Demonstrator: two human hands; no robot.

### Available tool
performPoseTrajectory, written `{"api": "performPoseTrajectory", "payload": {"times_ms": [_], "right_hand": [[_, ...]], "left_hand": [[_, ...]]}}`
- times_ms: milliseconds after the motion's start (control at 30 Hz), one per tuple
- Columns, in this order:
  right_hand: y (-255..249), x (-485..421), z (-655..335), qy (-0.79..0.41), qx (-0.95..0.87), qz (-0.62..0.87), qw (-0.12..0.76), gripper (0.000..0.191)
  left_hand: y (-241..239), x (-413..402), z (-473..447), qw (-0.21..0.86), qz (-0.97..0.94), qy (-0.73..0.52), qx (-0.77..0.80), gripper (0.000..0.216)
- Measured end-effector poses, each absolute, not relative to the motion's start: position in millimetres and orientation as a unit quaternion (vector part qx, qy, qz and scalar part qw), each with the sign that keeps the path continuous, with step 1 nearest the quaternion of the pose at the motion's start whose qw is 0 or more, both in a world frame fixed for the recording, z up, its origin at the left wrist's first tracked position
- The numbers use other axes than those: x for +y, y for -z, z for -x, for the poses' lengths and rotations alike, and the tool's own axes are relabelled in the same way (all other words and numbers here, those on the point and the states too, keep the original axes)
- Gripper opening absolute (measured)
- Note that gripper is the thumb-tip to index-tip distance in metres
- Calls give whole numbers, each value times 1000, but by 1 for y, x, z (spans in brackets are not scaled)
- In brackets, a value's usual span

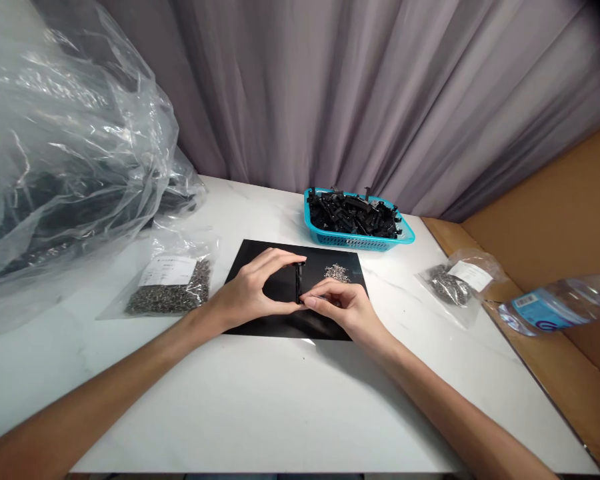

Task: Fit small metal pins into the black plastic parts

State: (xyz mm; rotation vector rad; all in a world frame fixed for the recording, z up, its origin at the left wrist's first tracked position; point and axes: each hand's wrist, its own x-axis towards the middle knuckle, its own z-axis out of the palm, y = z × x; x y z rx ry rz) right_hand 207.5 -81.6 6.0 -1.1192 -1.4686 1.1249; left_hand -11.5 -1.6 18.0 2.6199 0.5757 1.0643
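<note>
A small black plastic part [299, 281] stands upright over a black mat [260, 257] on the white table. My left hand [253, 290] pinches it between forefinger on top and thumb below. My right hand [341, 308] is closed, its fingertips pressed to the lower end of the same part. A little heap of small silver metal pieces [337, 272] lies on the mat just beyond my right hand.
A turquoise basket [355, 239] of black plastic parts stands behind the mat. Bags of small metal pieces lie at left [173, 291] and right [453, 283]. A big clear plastic bag [65, 153] fills the left. A plastic bottle [555, 310] lies on the brown ledge at right.
</note>
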Motion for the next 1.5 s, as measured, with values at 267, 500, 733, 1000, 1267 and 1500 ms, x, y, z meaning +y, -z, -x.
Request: {"api": "performPoseTrajectory", "payload": {"times_ms": [267, 500, 733, 1000, 1267, 1500], "right_hand": [[5, -83, -199, -456, -575, 460, 500, 25], [5, -83, -195, -454, -567, 450, 519, 21], [1, -80, -202, -432, -622, 456, 468, 26], [-7, -80, -208, -369, -694, 442, 432, 23], [5, -76, -205, -373, -693, 441, 432, 23], [5, -80, -192, -322, -714, 443, 437, 14]], "left_hand": [[-21, 1, 13, 130, -902, -359, 200, 59], [-21, 3, 15, 129, -902, -364, 194, 61], [-25, 3, 17, 129, -903, -356, 202, 56], [-21, 5, 19, 122, -914, -337, 191, 59], [-13, 2, 20, 126, -923, -316, 180, 60], [-11, 0, 28, 127, -918, -307, 217, 67]]}}
